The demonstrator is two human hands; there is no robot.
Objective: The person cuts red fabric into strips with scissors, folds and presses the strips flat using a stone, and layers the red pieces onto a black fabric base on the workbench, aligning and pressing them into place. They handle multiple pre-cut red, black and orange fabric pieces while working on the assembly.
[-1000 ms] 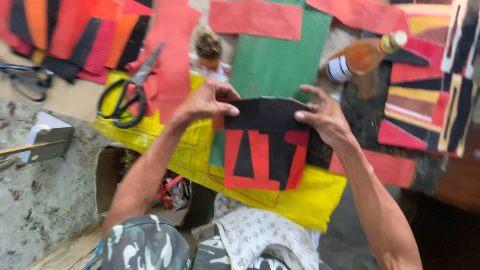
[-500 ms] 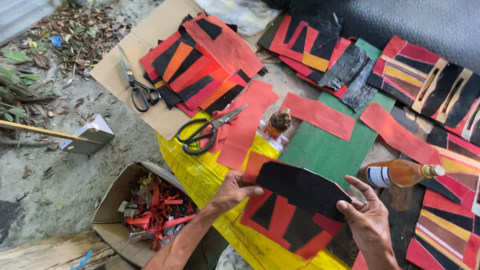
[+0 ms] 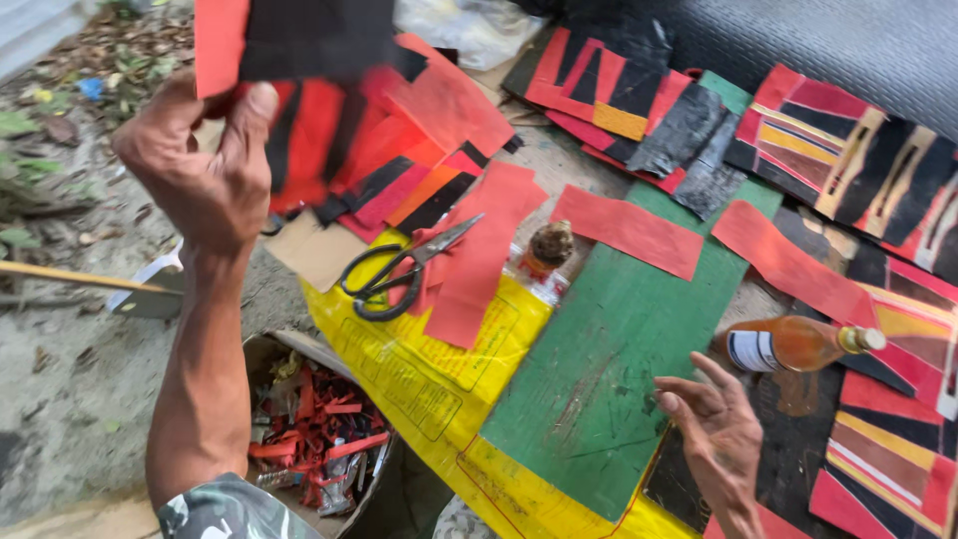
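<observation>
scraps of red and black sheet fill the view. left hand (image 3: 205, 175) is raised high at the upper left, fingers and thumb pinched shut on a red-and-black patchwork piece (image 3: 299, 60) that it holds up in the air, well above the ground; the piece is blurred and its top runs out of view. right hand (image 3: 714, 434) hangs low at the lower right with fingers spread wide and nothing in it, just over the edge of a green board (image 3: 609, 369).

the green board lies on a yellow sack (image 3: 419, 374). black-handled scissors (image 3: 399, 274) rest on the sack, just beside a strip of red sheet (image 3: 479, 260). a small bottle with a brownish cap (image 3: 547, 250) stands at the board's upper corner, and another red strip (image 3: 629, 230) lies across the board's top end. a bottle of amber liquid (image 3: 798, 344) lies on its side near the right hand. a cardboard box of red and black offcuts (image 3: 314, 429) sits below the left forearm. more striped patchwork pieces (image 3: 848, 160) lie spread at the upper right.
</observation>
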